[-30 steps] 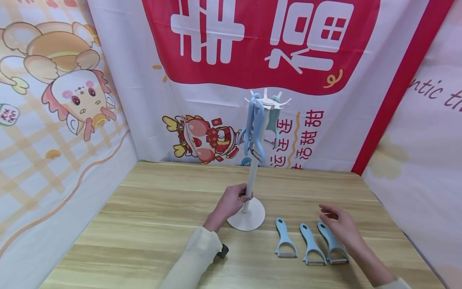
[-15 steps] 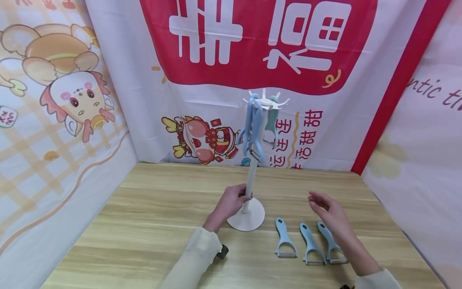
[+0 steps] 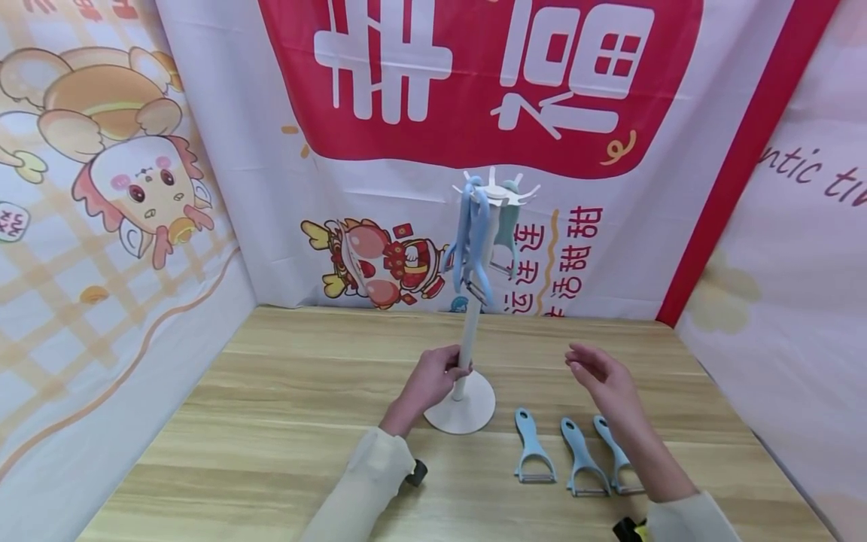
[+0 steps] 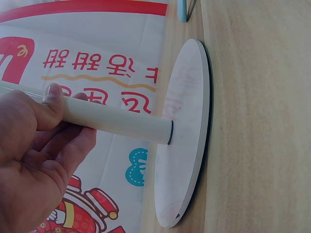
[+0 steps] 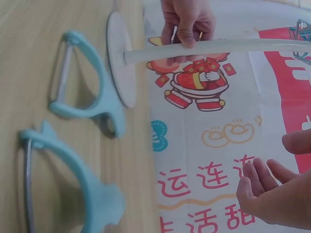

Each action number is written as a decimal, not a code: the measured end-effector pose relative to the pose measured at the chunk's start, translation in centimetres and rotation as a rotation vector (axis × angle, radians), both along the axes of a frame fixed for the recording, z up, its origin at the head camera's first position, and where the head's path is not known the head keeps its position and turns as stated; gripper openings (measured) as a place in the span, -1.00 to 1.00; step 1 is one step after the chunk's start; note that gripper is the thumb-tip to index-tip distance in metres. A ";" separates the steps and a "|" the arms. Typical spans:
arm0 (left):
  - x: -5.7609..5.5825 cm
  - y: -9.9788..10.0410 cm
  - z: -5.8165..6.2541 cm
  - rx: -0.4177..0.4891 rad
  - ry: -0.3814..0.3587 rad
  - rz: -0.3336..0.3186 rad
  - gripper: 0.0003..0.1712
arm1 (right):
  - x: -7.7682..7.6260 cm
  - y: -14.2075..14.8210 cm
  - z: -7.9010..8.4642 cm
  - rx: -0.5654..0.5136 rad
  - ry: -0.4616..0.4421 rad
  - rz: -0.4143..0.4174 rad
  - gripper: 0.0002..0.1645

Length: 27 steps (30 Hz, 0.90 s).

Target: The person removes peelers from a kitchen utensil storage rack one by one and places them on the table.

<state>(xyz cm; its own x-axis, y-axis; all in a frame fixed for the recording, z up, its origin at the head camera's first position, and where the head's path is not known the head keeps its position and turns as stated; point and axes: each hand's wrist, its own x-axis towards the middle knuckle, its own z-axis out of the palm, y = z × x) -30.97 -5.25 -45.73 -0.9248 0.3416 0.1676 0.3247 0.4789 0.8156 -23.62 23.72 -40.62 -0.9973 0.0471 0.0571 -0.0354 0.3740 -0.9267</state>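
Observation:
My left hand (image 3: 432,378) grips the lower pole of a white stand (image 3: 470,329), above its round base. The left wrist view shows the thumb and fingers (image 4: 80,141) wrapped round that pole. Hooks ring the stand's top; blue peelers (image 3: 479,235) hang there on the near side, overlapping each other, and a green peeler (image 3: 506,224) hangs behind. My right hand (image 3: 605,379) hovers right of the stand, fingers loosely bent, holding nothing. Below it lie three light blue peelers: a left one (image 3: 526,429), a middle one (image 3: 576,439), and a right one (image 3: 612,440) partly hidden by the forearm.
The wooden table (image 3: 284,429) carries the stand and peelers. Behind it hangs a red and white printed cloth (image 3: 379,181), close to the table's back edge. Patterned cloths flank both sides, the left one (image 3: 129,301) bearing cartoon figures.
My right hand has moved left and away from me, from over the rightmost peeler toward the stand. My left hand keeps its hold on the pole. The head view has shifted slightly.

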 end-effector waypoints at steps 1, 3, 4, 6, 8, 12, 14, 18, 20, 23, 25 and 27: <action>0.0 0.0 0.0 0.001 -0.003 0.002 -0.85 | 0.0 -0.1 0.0 -0.011 0.011 0.003 -0.39; 0.1 0.0 0.0 0.000 -0.003 0.001 -0.84 | -0.1 -0.4 0.1 -0.030 0.029 0.006 -0.41; 0.1 0.0 0.0 0.000 -0.004 0.002 -0.84 | -0.2 -0.5 0.2 -0.036 0.039 0.008 -0.41; 0.1 0.0 0.0 -0.002 0.002 0.000 -0.83 | -0.3 -0.7 0.2 -0.046 0.049 0.011 -0.42; 0.1 -0.1 0.0 -0.003 0.007 -0.005 -0.82 | -0.3 -0.9 0.4 -0.050 0.047 0.009 -0.41; 0.0 -0.1 0.0 -0.009 0.007 -0.006 -0.82 | -0.4 -1.2 0.8 -0.067 0.040 0.009 -0.39; -0.1 -0.1 0.0 -0.014 0.009 -0.006 -0.83 | -0.5 -1.4 1.0 -0.080 0.044 0.011 -0.39; -0.1 -0.1 -0.1 -0.015 0.015 -0.007 -0.83 | -0.6 -1.9 1.4 -0.106 0.058 0.018 -0.38; -0.1 -0.1 -0.1 -0.012 0.018 -0.009 -0.83 | -0.7 -2.2 1.7 -0.120 0.065 0.021 -0.39; -0.1 -0.1 -0.1 -0.013 0.019 -0.006 -0.83 | -0.9 -2.6 2.1 -0.132 0.070 0.020 -0.40; -0.1 -0.1 -0.2 -0.015 0.035 -0.012 -0.83 | -1.0 -2.9 2.4 -0.145 0.072 0.023 -0.41; -0.2 -0.1 -0.2 -0.017 0.057 -0.017 -0.86 | -1.1 -3.1 2.7 -0.155 0.073 0.025 -0.41</action>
<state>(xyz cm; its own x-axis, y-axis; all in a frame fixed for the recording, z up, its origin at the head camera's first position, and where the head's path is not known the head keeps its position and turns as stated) -31.14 -5.32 -45.94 -0.9078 0.3608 0.2137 0.3786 0.4863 0.7875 -24.70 20.63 -37.91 -0.9917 0.0364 0.1230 -0.1118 0.2250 -0.9679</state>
